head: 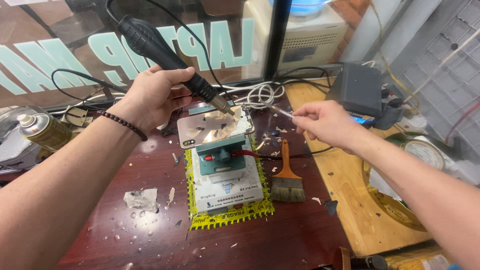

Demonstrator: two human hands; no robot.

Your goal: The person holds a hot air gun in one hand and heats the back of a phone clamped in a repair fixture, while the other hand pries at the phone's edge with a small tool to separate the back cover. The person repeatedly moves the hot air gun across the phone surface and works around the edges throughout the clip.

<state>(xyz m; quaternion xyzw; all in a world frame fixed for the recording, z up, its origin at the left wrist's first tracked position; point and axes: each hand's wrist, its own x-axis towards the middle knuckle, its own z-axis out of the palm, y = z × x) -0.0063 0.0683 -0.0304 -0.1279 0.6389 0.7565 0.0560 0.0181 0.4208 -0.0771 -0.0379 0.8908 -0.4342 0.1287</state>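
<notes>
My left hand (152,95) grips a black hot air gun (160,50), its metal nozzle aimed down at the top right corner of a phone (215,127). The phone lies back up, its glass broken and reflective, clamped on a white and teal holder (225,175). My right hand (325,122) pinches a thin metal tool (282,112) whose tip points left toward the phone's top right corner, a short way off it. A dark bead bracelet (122,125) circles my left wrist.
A wooden-handled brush (286,177) lies right of the holder. A spray can (42,130) stands at far left. A dark control box (357,90) and coiled white cables (260,95) sit behind. Glass chips and paper scraps (141,199) litter the dark red table.
</notes>
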